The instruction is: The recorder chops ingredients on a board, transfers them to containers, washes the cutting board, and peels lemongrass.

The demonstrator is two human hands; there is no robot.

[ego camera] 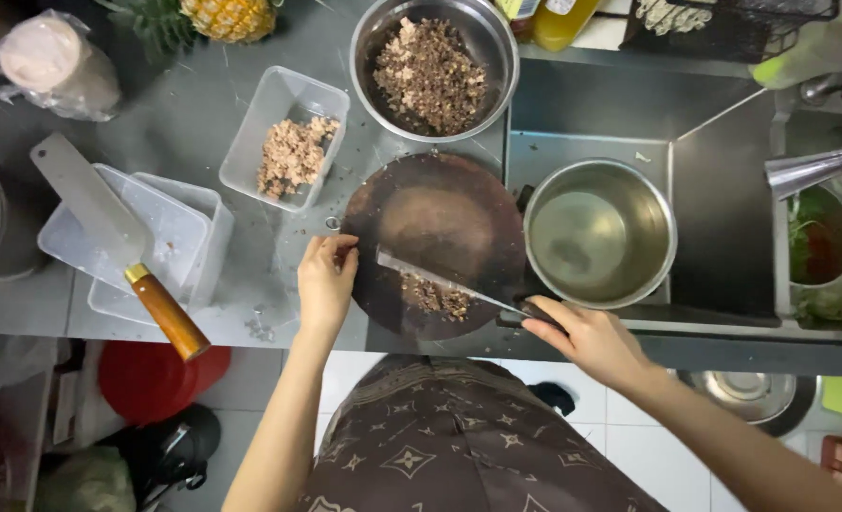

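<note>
While right hand (587, 337) grips one knife (445, 283), left hand (326, 280) loosely curled on one round board (440, 213); two steel bowls.

Your knife (445, 283) has a long thin blade lying almost flat across the round dark chopping board (437, 245), tip toward the board's left edge. A small heap of brown minced bits (437, 298) sits just beneath the blade.

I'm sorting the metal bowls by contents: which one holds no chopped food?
The steel bowl in the sink area, beside the right hand. It holds only liquid; the steel bowl at the top is heaped with brown mince.
</note>
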